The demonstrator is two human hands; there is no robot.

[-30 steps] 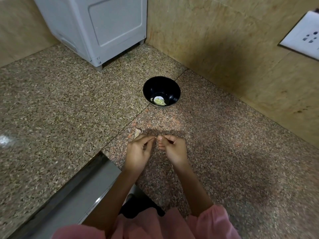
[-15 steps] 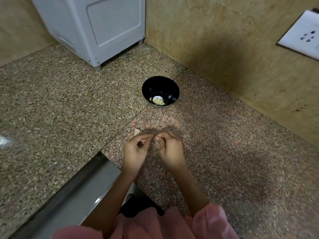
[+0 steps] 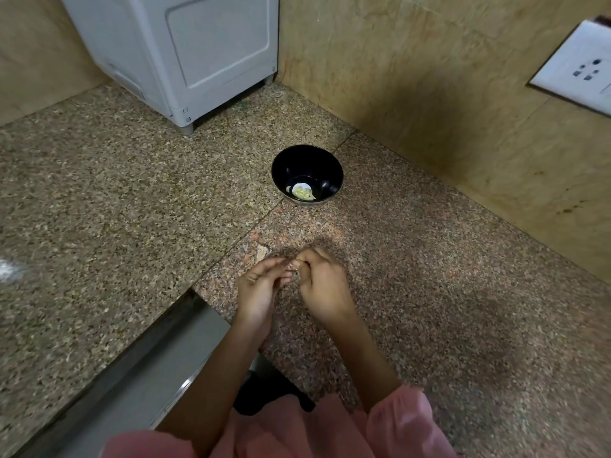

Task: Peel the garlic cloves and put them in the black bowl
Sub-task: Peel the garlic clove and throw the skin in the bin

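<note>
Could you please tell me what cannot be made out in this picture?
Head view throughout:
The garlic clove: almost wholly hidden by the pinching fingertips of the left hand and right hand, both blurred; peeling progress unclear.
Pale pieces in the black bowl: too small to count.
Scraps on the counter near the left hand: too small to tell skin from clove.
Wall socket: cut off by the right edge.
</note>
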